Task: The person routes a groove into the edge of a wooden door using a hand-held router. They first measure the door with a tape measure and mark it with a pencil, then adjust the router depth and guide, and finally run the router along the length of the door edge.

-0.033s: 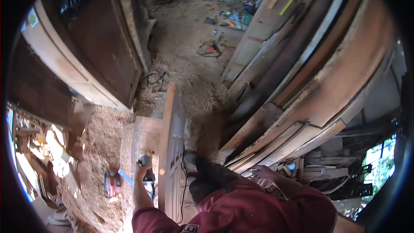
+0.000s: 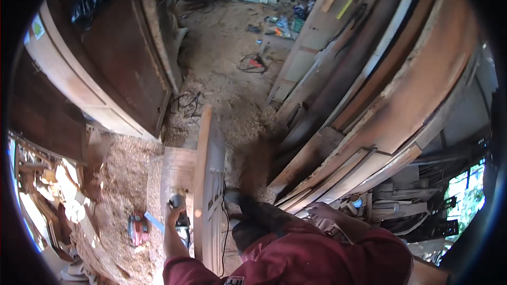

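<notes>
My left hand [image 2: 174, 214] is closed round a power tool with a rounded grey end [image 2: 178, 200]; its exact kind does not show. The tool is beside the left face of a wooden door [image 2: 202, 174] standing on edge, and over a flat board [image 2: 179, 166]. I cannot tell whether the tool touches the wood. Off to the right, my right hand [image 2: 323, 210] has its fingers stretched out near the lower ends of leaning planks [image 2: 364, 171]. Nothing shows in it.
A red power tool [image 2: 138, 230] and a blue strip [image 2: 155, 221] lie left of the door among wood shavings [image 2: 124, 174]. A dark cord [image 2: 226, 232] runs along the door's right side. Tall panels [image 2: 100, 84] stand at left. Farther off, a red corded tool [image 2: 256, 62] lies on the floor.
The whole view has shifted slightly. My left hand and the grey-ended power tool sit a touch lower in the picture, still beside the door. My right hand looks much the same.
</notes>
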A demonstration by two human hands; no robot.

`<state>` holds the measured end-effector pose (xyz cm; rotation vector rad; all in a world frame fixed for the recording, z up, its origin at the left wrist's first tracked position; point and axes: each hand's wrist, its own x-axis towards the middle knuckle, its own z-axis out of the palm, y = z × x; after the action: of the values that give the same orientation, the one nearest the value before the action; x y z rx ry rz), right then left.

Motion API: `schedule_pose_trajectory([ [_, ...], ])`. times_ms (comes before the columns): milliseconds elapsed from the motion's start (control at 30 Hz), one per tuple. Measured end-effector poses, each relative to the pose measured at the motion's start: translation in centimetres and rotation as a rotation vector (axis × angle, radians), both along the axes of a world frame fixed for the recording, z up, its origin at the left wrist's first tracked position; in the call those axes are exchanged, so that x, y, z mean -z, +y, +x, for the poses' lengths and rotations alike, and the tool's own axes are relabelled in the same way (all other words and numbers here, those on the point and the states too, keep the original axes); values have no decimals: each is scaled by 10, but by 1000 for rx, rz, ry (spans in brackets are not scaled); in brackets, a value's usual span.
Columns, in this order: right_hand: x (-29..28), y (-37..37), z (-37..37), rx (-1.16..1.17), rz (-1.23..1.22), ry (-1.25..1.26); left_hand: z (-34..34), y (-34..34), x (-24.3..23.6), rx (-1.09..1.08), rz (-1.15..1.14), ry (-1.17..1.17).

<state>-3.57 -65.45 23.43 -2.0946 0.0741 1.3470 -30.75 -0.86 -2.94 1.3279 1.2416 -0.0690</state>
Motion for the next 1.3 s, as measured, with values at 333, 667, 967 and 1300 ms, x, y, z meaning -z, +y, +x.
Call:
schedule_pose_trajectory([
  [333,-4,-20,-41,-173,-114,-99,-2,-44,-36,244,228,139],
  [667,8,-32,-54,-354,-134,-264,13,-13,-94,603,406,401],
  [967,34,12,-16,-676,-157,-437,122,-40,-323,262,387,-317],
  [1300,86,135,134,-726,-7,-469,311,-107,-377,478,1048,-391],
])
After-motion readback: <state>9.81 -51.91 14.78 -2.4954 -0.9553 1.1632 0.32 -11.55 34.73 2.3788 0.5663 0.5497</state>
